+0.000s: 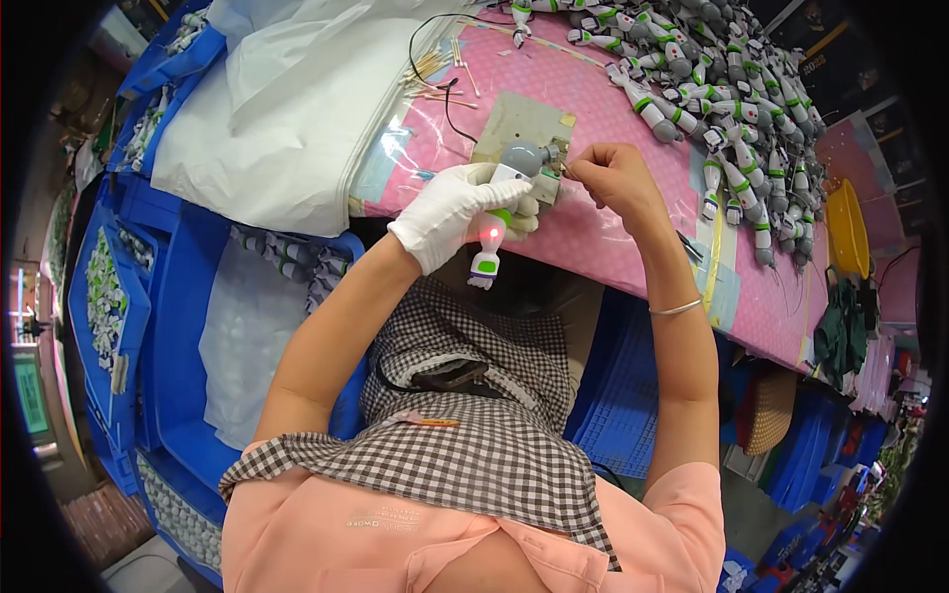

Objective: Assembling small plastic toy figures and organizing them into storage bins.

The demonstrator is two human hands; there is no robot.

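My left hand [440, 214], in a white glove, grips a toy arm [485, 259] in white, green and grey. The arm's grey ball end [524, 156] points away from me and its white hand end hangs toward me. A red light glows on its middle. Just right of the ball end, my bare right hand [615, 178] has its thumb and fingertips pinched together at a small metal fixture. Whatever lies between those fingertips is too small to make out. Under the ball end is a grey metal plate [516, 111] on the pink table covering [603, 242].
A large pile of similar toy arms [736, 99] covers the far right of the table. Cotton swabs [435, 74] lie beyond my left hand, beside white plastic sheeting [277, 109]. Blue bins [183, 296] stand at left, and a black cable [413, 49] crosses the table.
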